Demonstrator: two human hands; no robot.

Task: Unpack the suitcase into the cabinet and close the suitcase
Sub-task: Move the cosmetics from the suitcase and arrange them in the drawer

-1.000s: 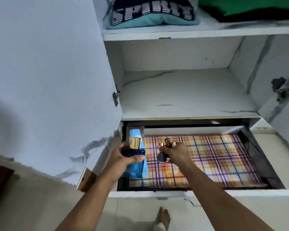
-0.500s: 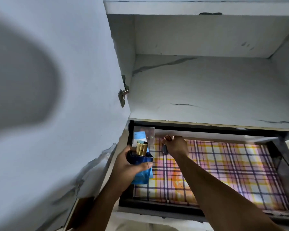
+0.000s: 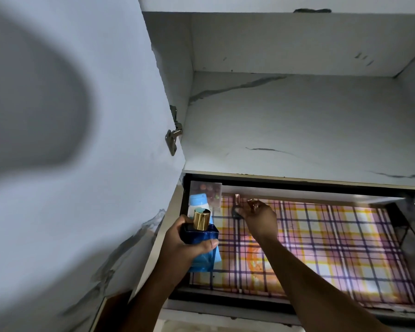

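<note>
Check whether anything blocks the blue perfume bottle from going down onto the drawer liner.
The left hand grips the blue perfume bottle above the drawer's left edge. A light blue bottle stands just behind it; the plaid liner to its right lies bare, unobstructed.

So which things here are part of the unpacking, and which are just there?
Part of the job:
- blue perfume bottle, gripped by the left hand
- small dark bottle, at the right hand
- drawer with checked liner

Just there:
- pale blue bottle in the drawer corner
- door hinge
- bare shelf
</note>
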